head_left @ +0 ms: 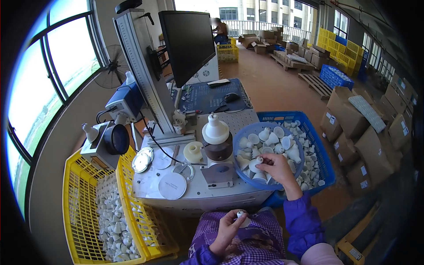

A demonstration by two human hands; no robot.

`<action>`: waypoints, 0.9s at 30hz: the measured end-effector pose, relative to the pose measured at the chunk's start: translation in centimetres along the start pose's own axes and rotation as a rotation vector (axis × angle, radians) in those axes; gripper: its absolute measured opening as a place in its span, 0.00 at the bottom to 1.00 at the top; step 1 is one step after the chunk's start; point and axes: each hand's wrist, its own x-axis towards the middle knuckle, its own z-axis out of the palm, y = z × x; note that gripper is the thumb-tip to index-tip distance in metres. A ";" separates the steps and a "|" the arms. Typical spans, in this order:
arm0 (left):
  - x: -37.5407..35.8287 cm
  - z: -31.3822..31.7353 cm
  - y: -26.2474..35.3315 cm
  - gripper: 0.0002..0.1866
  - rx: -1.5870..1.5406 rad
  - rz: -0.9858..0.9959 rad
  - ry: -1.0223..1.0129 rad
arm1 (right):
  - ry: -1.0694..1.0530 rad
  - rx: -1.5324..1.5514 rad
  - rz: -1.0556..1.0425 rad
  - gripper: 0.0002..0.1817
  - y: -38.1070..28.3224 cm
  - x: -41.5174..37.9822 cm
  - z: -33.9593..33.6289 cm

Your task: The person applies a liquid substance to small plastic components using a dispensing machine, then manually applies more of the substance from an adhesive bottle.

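My right hand (282, 170) reaches over the round blue basin (242, 176), thumb and fingers pinching the tip of a white bulb housing (255, 166). Several more white housings fill that basin. Low in front of my lap, my left hand (227, 230) is closed around another white bulb housing (244, 221); its narrow end points up and the fingers cover part of it. Left of the basin, a white housing (216, 130) stands tip up on a dark round fixture (218, 151) of the machine. Its black lens (116, 139) is farther left.
Under the basin sits a blue crate (329, 170) of white housings; a yellow crate (73, 207) with more stands at lower left. Discs (172, 185) and a cream ring (193, 152) lie on the worktop. A monitor (187, 46) rises behind. Cardboard boxes (344, 117) are stacked right.
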 end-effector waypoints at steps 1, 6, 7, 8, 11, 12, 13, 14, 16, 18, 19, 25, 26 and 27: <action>0.0 0.2 0.9 0.08 -0.021 0.003 0.011 | 0.029 -0.010 -0.003 0.17 0.2 0.0 0.1; 2.1 0.5 9.9 0.07 0.043 0.340 0.171 | 0.177 0.068 -0.278 0.17 -0.4 0.0 0.2; 2.9 0.3 12.2 0.07 0.183 0.480 0.229 | 0.154 0.222 -0.213 0.16 -1.4 -0.1 0.2; 3.9 0.1 14.4 0.07 0.323 0.621 0.287 | 0.130 0.375 -0.148 0.16 -2.3 -0.1 0.0; 6.5 0.7 20.4 0.14 0.689 0.860 0.412 | 0.117 0.387 -0.222 0.15 -4.5 0.4 0.0; 7.1 1.2 22.0 0.17 0.793 0.932 0.465 | 0.130 0.395 -0.239 0.15 -5.6 0.5 0.0; 8.0 1.5 23.1 0.17 0.792 0.935 0.467 | 0.129 0.395 -0.242 0.15 -6.7 0.8 0.1; 8.9 1.7 23.9 0.17 0.874 0.918 0.454 | 0.146 0.367 -0.272 0.14 -7.9 1.2 0.2; 9.5 1.9 24.8 0.17 0.955 0.904 0.444 | 0.161 0.339 -0.306 0.13 -10.2 2.4 0.7; 9.5 1.8 25.4 0.16 0.942 0.849 0.382 | 0.174 0.283 -0.397 0.13 -12.1 3.8 1.5; 9.2 1.5 25.5 0.16 0.945 0.854 0.383 | 0.165 0.270 -0.439 0.14 -12.9 4.4 2.0; 5.0 -1.7 22.3 0.13 0.249 0.735 0.356 | 0.128 0.067 -0.565 0.16 -14.4 7.5 5.4; 4.7 -2.3 21.3 0.11 0.165 0.669 0.342 | 0.128 0.034 -0.569 0.16 -14.2 7.6 5.8; 4.3 -2.6 20.3 0.12 0.096 0.614 0.337 | 0.125 -0.001 -0.572 0.16 -14.1 7.7 6.1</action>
